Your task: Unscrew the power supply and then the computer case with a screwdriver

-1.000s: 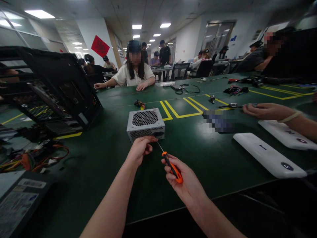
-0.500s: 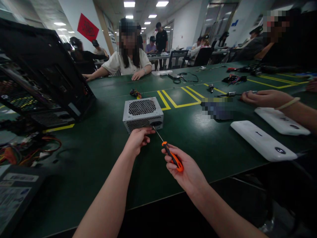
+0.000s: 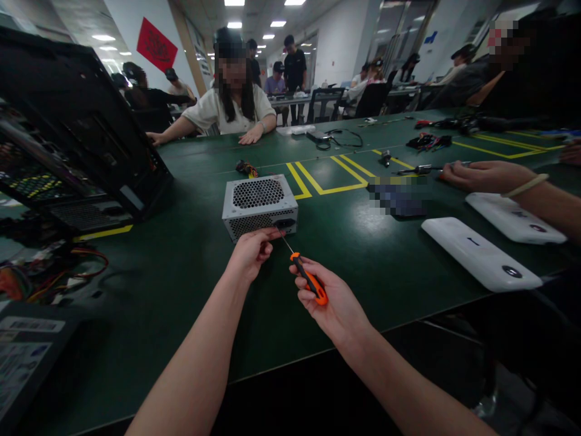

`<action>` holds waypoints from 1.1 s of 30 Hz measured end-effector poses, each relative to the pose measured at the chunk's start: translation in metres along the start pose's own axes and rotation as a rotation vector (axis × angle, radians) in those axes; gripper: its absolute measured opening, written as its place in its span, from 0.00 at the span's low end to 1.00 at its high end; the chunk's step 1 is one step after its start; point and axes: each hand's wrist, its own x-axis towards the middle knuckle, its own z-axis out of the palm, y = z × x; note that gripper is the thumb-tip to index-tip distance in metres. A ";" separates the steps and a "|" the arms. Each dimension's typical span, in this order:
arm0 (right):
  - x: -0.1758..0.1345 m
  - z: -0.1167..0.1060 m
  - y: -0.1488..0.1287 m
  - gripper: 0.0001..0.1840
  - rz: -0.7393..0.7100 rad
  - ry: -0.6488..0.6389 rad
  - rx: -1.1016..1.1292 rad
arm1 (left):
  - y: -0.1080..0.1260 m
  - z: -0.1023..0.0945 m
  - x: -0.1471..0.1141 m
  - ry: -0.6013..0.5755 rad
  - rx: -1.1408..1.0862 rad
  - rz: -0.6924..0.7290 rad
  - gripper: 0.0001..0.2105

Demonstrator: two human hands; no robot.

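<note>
Here, my right hand [image 3: 334, 300] grips a black-and-orange-handled screwdriver [image 3: 310, 279], its thin metal shaft slanting forward and left to my half-curled left hand [image 3: 250, 254]; whether that one pinches anything, I can't tell. Just beyond, nearer my left hand, the boxy grey metal power supply with a honeycomb grille [image 3: 258, 195] sits on the dark green table [image 3: 372, 245], long side running left to right.

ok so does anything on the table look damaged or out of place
Nothing looks clearly damaged or spilled. The one untidy spot is the wires at the left, lying in a loose tangle near the case. The power supply sits flat on the table.
</note>
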 end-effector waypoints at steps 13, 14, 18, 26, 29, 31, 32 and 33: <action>-0.014 -0.005 -0.008 0.11 0.027 0.020 -0.173 | 0.003 0.000 -0.001 -0.040 -0.170 -0.103 0.02; -0.015 -0.004 -0.009 0.11 0.028 0.027 -0.178 | 0.003 0.000 -0.001 -0.037 -0.178 -0.102 0.02; -0.015 -0.004 -0.009 0.11 0.032 0.035 -0.198 | 0.003 -0.001 0.000 -0.035 -0.214 -0.124 0.04; -0.020 -0.002 -0.009 0.12 0.020 0.053 -0.238 | 0.004 -0.002 0.000 -0.033 -0.246 -0.146 0.05; -0.021 -0.002 -0.009 0.12 0.014 0.059 -0.255 | 0.003 -0.003 0.001 -0.036 -0.245 -0.145 0.05; -0.022 -0.002 -0.009 0.13 0.004 0.050 -0.258 | 0.003 -0.003 0.001 -0.041 -0.245 -0.144 0.05; -0.022 -0.003 -0.009 0.13 -0.001 0.048 -0.259 | 0.003 -0.004 0.001 -0.044 -0.244 -0.147 0.05; -0.022 -0.003 -0.008 0.13 -0.001 0.049 -0.260 | 0.003 -0.004 0.001 -0.046 -0.242 -0.152 0.06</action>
